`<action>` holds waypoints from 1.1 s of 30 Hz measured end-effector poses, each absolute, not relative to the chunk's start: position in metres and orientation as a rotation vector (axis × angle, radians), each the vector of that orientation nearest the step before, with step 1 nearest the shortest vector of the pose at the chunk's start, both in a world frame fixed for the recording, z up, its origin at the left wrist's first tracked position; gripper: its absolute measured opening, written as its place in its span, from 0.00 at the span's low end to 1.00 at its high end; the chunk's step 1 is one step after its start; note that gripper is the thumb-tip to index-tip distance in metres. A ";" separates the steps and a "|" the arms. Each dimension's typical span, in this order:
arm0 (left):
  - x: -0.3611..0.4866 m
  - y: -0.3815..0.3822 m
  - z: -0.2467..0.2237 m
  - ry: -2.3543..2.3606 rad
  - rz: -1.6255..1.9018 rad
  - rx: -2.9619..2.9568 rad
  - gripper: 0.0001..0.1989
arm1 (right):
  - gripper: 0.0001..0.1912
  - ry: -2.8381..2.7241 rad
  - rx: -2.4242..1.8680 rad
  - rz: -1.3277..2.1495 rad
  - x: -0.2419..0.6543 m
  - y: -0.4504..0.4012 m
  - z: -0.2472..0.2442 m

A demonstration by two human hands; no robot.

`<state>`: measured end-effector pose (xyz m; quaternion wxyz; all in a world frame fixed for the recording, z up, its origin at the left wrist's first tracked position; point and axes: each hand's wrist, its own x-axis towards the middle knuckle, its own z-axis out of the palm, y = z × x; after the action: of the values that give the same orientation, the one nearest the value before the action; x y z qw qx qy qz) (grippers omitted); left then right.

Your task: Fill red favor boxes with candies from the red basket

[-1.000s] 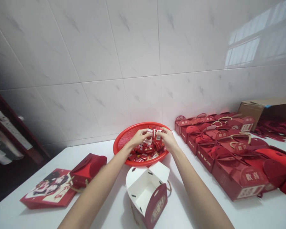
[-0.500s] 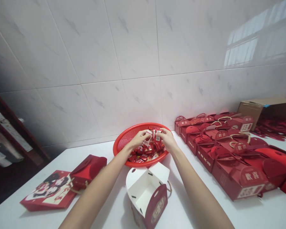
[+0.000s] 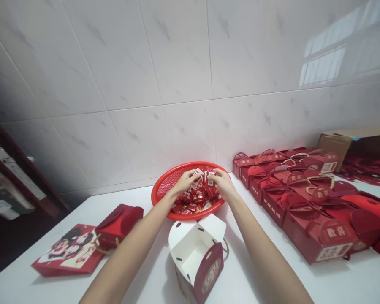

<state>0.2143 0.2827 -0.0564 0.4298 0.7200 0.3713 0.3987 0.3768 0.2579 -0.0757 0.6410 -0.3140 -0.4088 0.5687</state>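
Observation:
Both hands are over a red plastic basket [image 3: 164, 185] that holds many wrapped candies [image 3: 191, 207]. My left hand [image 3: 185, 182] has its fingers closed on a white and red candy packet [image 3: 197, 173]. In my right hand [image 3: 223, 184] is a red candy packet [image 3: 210, 179] with a white label, pinched between thumb and fingers. Just in front of the basket stands a dark red gift box [image 3: 208, 274] with its flaps open. Its white inside shows no candy, and a rope handle hangs at its side.
Rows of closed red gift boxes [image 3: 281, 198] fill the right side of the white table [image 3: 240, 270]. Behind them a cardboard carton [image 3: 335, 145] lies beside dark red strips. At left are a flat printed red box [image 3: 66, 257] and a smaller red box [image 3: 118, 223]. A tiled wall [image 3: 190, 84] rises behind.
The hands stay over the basket, each still gripping a packet, with only slight finger movement. The whole view has shifted very slightly.

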 end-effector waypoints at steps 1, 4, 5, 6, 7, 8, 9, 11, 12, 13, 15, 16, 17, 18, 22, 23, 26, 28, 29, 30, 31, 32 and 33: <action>0.214 0.283 -0.057 0.932 0.991 1.793 0.13 | 0.11 -0.932 -0.714 1.298 0.377 0.258 -0.076; 0.214 0.283 -0.057 0.945 0.974 1.778 0.07 | 0.13 -0.929 -0.715 1.305 0.377 0.260 -0.078; 0.213 0.283 -0.057 0.948 0.972 1.775 0.06 | 0.13 -0.928 -0.716 1.308 0.377 0.260 -0.078; 0.213 0.283 -0.057 0.952 0.976 1.774 0.05 | 0.14 -0.925 -0.718 1.309 0.377 0.261 -0.078; 0.213 0.284 -0.057 0.956 0.985 1.773 0.04 | 0.13 -0.922 -0.719 1.310 0.377 0.261 -0.079; 0.213 0.284 -0.056 0.960 0.999 1.773 0.04 | 0.13 -0.917 -0.721 1.310 0.377 0.261 -0.078; 0.212 0.284 -0.056 0.966 1.015 1.772 0.05 | 0.13 -0.913 -0.722 1.310 0.377 0.261 -0.078; 0.212 0.285 -0.056 0.979 1.053 1.765 0.07 | 0.12 -0.910 -0.722 1.312 0.377 0.260 -0.077; 0.212 0.285 -0.056 0.986 1.073 1.758 0.09 | 0.12 -0.911 -0.721 1.312 0.377 0.260 -0.077; 0.211 0.286 -0.056 0.994 1.092 1.749 0.11 | 0.11 -0.911 -0.719 1.313 0.377 0.259 -0.076; 0.211 0.288 -0.057 1.009 1.125 1.723 0.15 | 0.11 -0.909 -0.719 1.314 0.377 0.258 -0.076; 0.211 0.289 -0.058 1.016 1.138 1.708 0.16 | 0.11 -0.906 -0.721 1.313 0.377 0.258 -0.076; 0.210 0.290 -0.059 1.024 1.150 1.695 0.18 | 0.11 -0.899 -0.725 1.311 0.377 0.259 -0.076; 0.210 0.291 -0.060 1.029 1.161 1.680 0.20 | 0.11 -0.890 -0.731 1.305 0.377 0.259 -0.076; 0.209 0.291 -0.061 1.026 1.207 1.616 0.27 | 0.13 -0.856 -0.747 1.285 0.378 0.261 -0.077; 0.209 0.290 -0.060 1.021 1.218 1.605 0.27 | 0.12 -0.854 -0.744 1.287 0.378 0.262 -0.077; 0.210 0.286 -0.057 1.007 1.266 1.616 0.22 | 0.11 -0.856 -0.733 1.306 0.379 0.261 -0.076; 0.211 0.285 -0.055 1.009 1.286 1.634 0.15 | 0.11 -0.847 -0.733 1.317 0.380 0.260 -0.075; 0.212 0.284 -0.054 1.016 1.285 1.639 0.12 | 0.11 -0.842 -0.733 1.322 0.380 0.260 -0.075; 0.212 0.284 -0.054 1.026 1.277 1.640 0.10 | 0.11 -0.838 -0.731 1.327 0.380 0.259 -0.074; 0.212 0.284 -0.054 1.035 1.268 1.639 0.09 | 0.11 -0.837 -0.728 1.334 0.380 0.259 -0.074; 0.212 0.284 -0.054 1.042 1.262 1.637 0.08 | 0.11 -0.837 -0.723 1.343 0.381 0.259 -0.073; 0.212 0.284 -0.054 1.051 1.259 1.635 0.08 | 0.11 -0.839 -0.718 1.351 0.381 0.258 -0.073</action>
<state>0.2122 0.2839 -0.0539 0.4012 0.6468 0.4156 0.4980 0.3807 0.2580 -0.0725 0.6429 -0.3152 -0.3683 0.5931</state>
